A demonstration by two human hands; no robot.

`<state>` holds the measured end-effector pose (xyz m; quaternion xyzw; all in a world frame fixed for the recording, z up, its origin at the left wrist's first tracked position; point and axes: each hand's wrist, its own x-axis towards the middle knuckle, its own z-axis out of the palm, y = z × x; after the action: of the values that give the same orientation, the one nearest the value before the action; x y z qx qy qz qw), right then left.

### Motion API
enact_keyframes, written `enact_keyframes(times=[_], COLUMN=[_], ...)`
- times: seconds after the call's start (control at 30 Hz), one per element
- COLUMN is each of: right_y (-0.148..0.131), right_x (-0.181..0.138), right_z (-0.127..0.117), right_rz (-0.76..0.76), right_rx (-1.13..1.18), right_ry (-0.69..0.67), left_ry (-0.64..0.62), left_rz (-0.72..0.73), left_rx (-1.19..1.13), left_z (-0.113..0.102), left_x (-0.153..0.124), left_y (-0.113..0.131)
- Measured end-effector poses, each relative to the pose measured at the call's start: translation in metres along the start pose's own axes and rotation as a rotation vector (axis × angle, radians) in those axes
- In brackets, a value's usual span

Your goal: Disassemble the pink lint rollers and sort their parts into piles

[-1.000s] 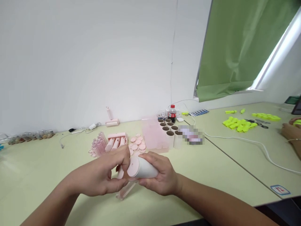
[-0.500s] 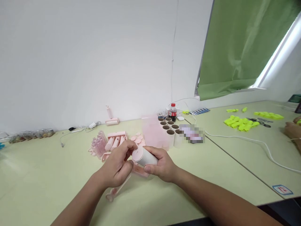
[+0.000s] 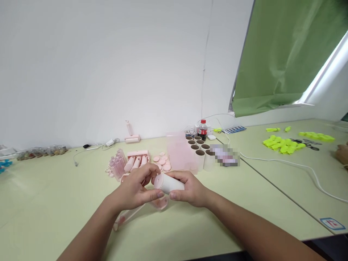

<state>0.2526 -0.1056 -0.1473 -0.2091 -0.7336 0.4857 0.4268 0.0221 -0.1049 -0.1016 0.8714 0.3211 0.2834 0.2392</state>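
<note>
My right hand is wrapped round a white paper roll with a pink cap on its left end. My left hand is closed at that capped end, fingers pinched against the roll and a clear pink handle piece that slants down to the table below the hands. Both hands hover just above the pale green table.
Behind the hands lie pink roller bodies, round pink caps, clear pink covers, a translucent pink box and upright paper rolls. A cola bottle stands by the wall. Yellow-green parts and a white cable lie right; another person's hand shows at the edge.
Both hands with the roll have moved away from me and lower toward the table. The clear pink handle now hangs further left below my left hand.
</note>
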Motion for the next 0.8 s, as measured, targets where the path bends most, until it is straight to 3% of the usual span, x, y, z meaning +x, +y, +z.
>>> enact_keyframes(times=[0.5,0.8], right_y=[0.004,0.006], right_x=[0.001,0.002], right_z=[0.005,0.004], right_rz=[0.142,0.132], right_rx=[-0.011,0.024], right_ry=[-0.031,0.025], left_ry=[-0.105,-0.015], left_rz=[-0.102,-0.092], left_rx=[0.064,-0.042], left_z=[-0.005,0.001], left_x=[0.000,0.007], left_y=[-0.009,-0.009])
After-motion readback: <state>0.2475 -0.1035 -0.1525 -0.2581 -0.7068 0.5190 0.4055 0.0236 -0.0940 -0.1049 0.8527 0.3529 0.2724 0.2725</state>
